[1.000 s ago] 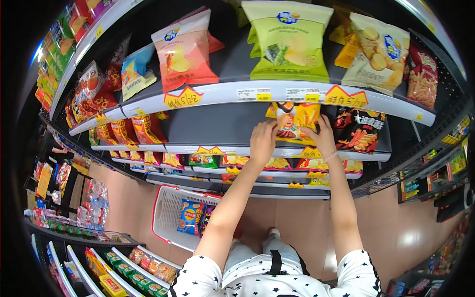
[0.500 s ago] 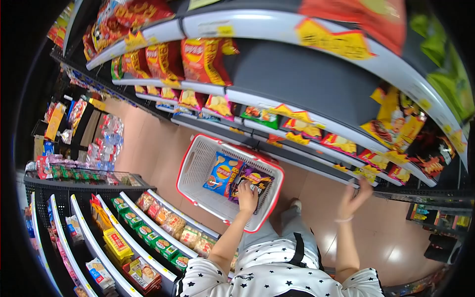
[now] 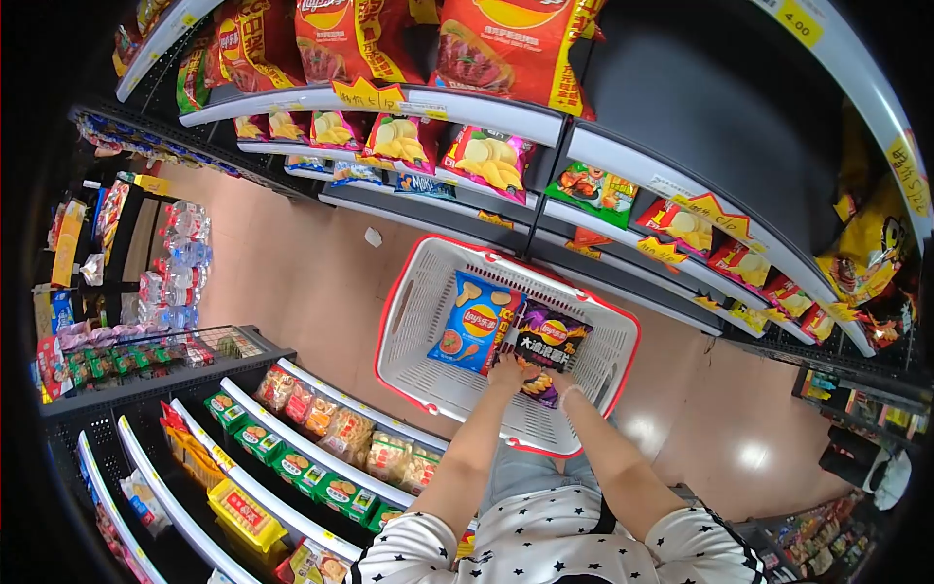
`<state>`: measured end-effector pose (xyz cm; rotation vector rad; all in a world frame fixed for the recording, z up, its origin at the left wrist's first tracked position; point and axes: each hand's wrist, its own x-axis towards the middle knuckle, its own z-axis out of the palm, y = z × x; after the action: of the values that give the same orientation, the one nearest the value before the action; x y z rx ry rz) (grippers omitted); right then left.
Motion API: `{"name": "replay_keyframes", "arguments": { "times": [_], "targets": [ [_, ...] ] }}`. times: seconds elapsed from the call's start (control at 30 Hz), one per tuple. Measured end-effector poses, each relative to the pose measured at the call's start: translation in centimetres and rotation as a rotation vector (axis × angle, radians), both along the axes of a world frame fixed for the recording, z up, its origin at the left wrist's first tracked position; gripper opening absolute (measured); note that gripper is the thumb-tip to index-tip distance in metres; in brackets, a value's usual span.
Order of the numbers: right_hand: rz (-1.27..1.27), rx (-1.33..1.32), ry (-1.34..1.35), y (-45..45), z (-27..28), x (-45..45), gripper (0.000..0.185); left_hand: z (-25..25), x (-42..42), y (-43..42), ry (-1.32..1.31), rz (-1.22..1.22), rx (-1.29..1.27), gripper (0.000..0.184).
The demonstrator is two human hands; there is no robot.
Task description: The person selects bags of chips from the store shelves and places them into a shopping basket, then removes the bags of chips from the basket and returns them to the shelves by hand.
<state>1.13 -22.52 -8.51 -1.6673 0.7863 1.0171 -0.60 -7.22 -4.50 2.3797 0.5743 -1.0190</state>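
Inside the white basket with a red rim lie two chip bags side by side. One is a blue Lay's chip bag; the other is a black and purple chip bag. My left hand is closed on the near left edge of the black and purple bag. My right hand, with a band at its wrist, is at the near right part of that same bag. Its fingers are hard to make out against the printed chips.
A shelf unit with red chip bags and smaller chip packs runs along the far side. Another rack with green boxes and yellow packs stands near left. Bottled water packs sit on the left. A white scrap lies on the floor.
My right hand has come from beside the shelf, right of the basket, down to the black and purple chip bag. My left hand has moved to that bag's near left edge.
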Motion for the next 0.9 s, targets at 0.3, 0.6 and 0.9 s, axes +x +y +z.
{"name": "replay_keyframes", "arguments": {
  "times": [0.3, 0.6, 0.9],
  "targets": [
    [0.489, -0.368, -0.124, 0.6, 8.0, 0.6, 0.068, 4.3, -0.4, 1.5, -0.477, -0.343, -0.085, 0.032],
    [0.32, -0.094, -0.8, -3.4, 28.3, 0.5, 0.056, 26.2, 3.4, -0.6, -1.186, -0.361, -0.272, 0.024],
    [-0.179, -0.252, -1.704, -11.9, 38.0, 15.5, 0.048, 40.1, 18.8, -11.2, -1.599, -0.468, -0.185, 0.022]
  ]
}}
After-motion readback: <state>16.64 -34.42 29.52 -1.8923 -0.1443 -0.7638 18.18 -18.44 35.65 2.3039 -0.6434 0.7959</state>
